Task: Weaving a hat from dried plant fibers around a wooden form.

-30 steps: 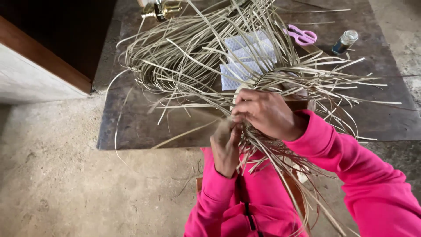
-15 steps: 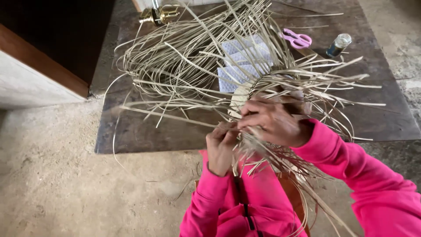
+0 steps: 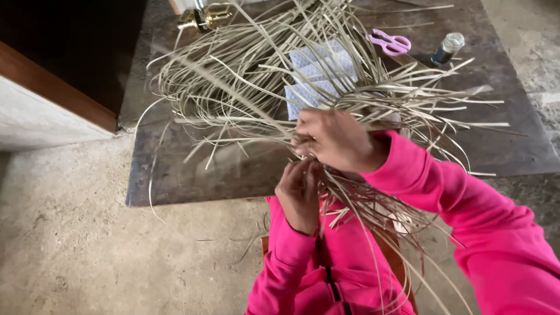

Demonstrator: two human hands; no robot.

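A big loose bundle of pale straw strips (image 3: 256, 87) fans out over a dark wooden table (image 3: 221, 175). My right hand (image 3: 338, 140), in a bright pink sleeve, grips the bundle where the strips gather, near the table's front edge. Just below it, my left hand (image 3: 300, 195) pinches a few strips that hang down toward my lap. The two hands touch at the fingers. A white patterned sheet (image 3: 318, 73) lies under the strips.
Pink scissors (image 3: 389, 42) and a small dark bottle with a silver cap (image 3: 448, 48) lie at the table's far right. A brass object (image 3: 204, 16) stands at the far edge. Concrete floor (image 3: 76, 251) spreads to the left; a white wall with a wooden ledge (image 3: 52, 99) is far left.
My hands have stayed on the gathered strips, shifting slightly as the fingers work. The view has tilted a little, so the table and bundle sit lower and nearer.
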